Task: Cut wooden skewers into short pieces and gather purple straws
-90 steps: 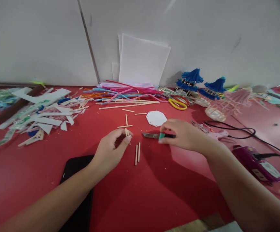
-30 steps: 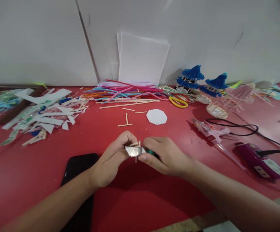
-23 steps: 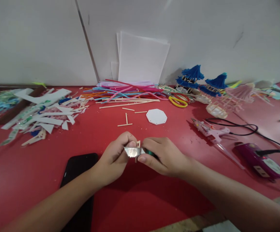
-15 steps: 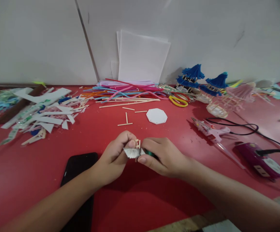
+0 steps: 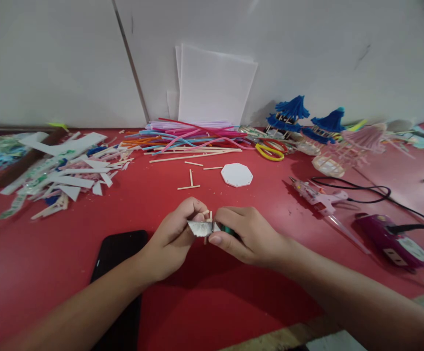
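Observation:
Close together above the red table, both hands are closed on things. My right hand grips a utility knife with a green handle; its broad silver blade points left towards my other hand. Between the thumb and fingers of my left hand are thin wooden sticks, whose ends show above and below the blade. The blade lies across the sticks; whether it cuts into them I cannot tell. Past the hands, several short sticks and a white octagonal plate with small holes lie on the table.
A black phone lies under my left forearm. Paper scraps are heaped at left, pipe cleaners at the back. On the right are yellow-handled scissors, small blue-roofed pavilions, a pink glue gun and a purple power strip.
The knife blade has tilted slightly and sits a little higher against the sticks, covering more of them. Both hands keep their hold in nearly the same place.

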